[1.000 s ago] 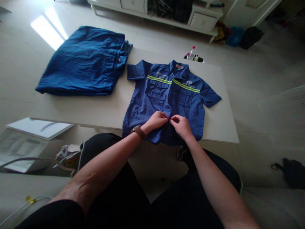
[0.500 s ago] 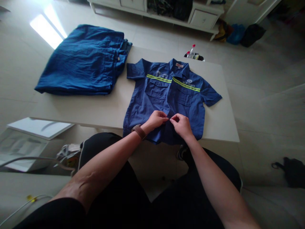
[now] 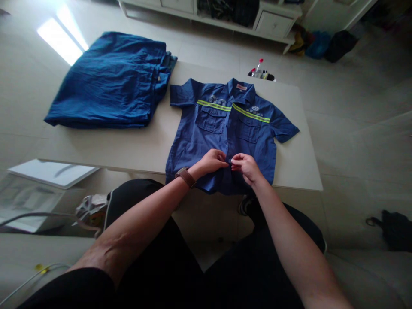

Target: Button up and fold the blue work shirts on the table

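Observation:
A blue short-sleeved work shirt with yellow reflective stripes lies face up on a pale table, collar at the far side, hem hanging over the near edge. My left hand, with a brown watch on the wrist, pinches the shirt's front placket low down. My right hand pinches the same placket from the other side. The fingertips of both hands meet at the shirt's centre line. Whatever small part lies between the fingers is hidden.
A folded pile of darker blue cloth covers the table's far left. Small bottles stand beyond the far edge. A white low cabinet and bags are at the back. A clear box with a white lid stands on the floor left. My legs are under the near edge.
Both hands stay pinched at the lower placket, with only small finger shifts. The view has drifted slightly.

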`<control>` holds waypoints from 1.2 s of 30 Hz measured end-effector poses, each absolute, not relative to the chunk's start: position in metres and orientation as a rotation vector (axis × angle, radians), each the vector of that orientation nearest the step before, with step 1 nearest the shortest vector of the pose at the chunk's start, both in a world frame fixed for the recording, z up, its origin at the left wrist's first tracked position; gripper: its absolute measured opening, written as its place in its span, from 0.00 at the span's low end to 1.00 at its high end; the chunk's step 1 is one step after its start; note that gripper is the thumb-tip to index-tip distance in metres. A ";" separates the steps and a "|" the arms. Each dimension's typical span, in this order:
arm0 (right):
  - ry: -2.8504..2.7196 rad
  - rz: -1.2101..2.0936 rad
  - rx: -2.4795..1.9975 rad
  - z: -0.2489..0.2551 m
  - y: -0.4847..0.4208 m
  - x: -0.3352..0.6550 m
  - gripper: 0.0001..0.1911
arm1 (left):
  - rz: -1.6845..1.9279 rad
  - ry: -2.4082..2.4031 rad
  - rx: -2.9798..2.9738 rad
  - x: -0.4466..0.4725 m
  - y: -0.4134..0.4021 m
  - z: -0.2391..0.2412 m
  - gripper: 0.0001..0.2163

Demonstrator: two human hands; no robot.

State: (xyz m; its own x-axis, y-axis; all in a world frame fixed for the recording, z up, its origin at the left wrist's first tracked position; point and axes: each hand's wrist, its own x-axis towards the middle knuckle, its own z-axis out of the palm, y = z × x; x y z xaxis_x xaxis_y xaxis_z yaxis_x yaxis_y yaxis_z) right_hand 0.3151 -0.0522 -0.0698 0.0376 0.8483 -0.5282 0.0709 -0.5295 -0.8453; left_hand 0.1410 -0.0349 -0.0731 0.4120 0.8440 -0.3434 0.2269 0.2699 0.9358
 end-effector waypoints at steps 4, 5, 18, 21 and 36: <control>-0.975 1.537 -1.747 -0.070 -0.052 0.316 0.11 | 0.516 1.135 1.387 0.140 -0.035 -0.082 0.03; -1.074 1.469 -1.795 -0.071 -0.052 0.317 0.11 | 0.505 1.148 1.415 0.140 -0.035 -0.084 0.03; -1.788 0.689 -2.026 -0.083 -0.056 0.316 0.14 | -0.019 0.974 1.596 0.151 -0.056 -0.077 0.06; -1.841 0.703 -2.089 -0.083 -0.055 0.320 0.11 | 0.148 1.123 1.786 0.146 -0.050 -0.077 0.08; -1.758 0.976 -2.095 -0.088 -0.051 0.329 0.11 | 0.216 1.393 2.058 0.152 -0.055 -0.088 0.14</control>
